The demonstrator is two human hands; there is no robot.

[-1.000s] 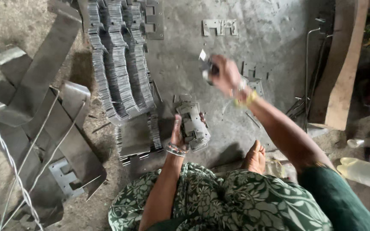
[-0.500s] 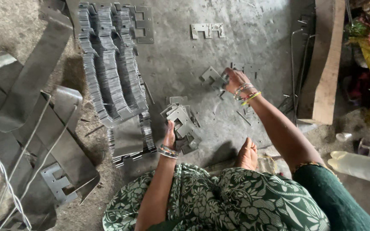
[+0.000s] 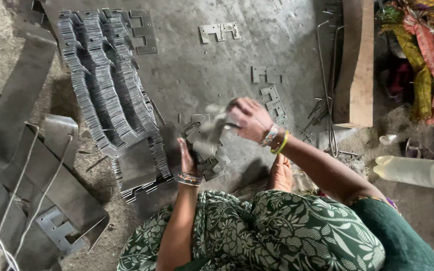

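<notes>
Floor (image 3: 277,45) of grey concrete fills the view, seen from above a seated person in green patterned cloth. Long bent metal sheets (image 3: 21,150) lie at the left. Beside them, long fanned rows of stamped plates (image 3: 106,95) run up and away from the person. A wooden beam (image 3: 357,65) stands along the right, with thin rods (image 3: 327,100) just beside it and a clear bottle (image 3: 420,173) lower right. A few loose plates (image 3: 219,31) lie scattered on the bare floor ahead. Close in front of the knees sits a small pile (image 3: 204,160) of plates. The left hand (image 3: 187,159) rests against the pile's left edge, fingers pointing away; whether it grips anything cannot be told. The right hand (image 3: 249,119), bangled at the wrist, is closed on a blurred plate (image 3: 216,120), held just above the pile and to the right of the left hand. The plate juts leftward from the hand, toward the pile.
</notes>
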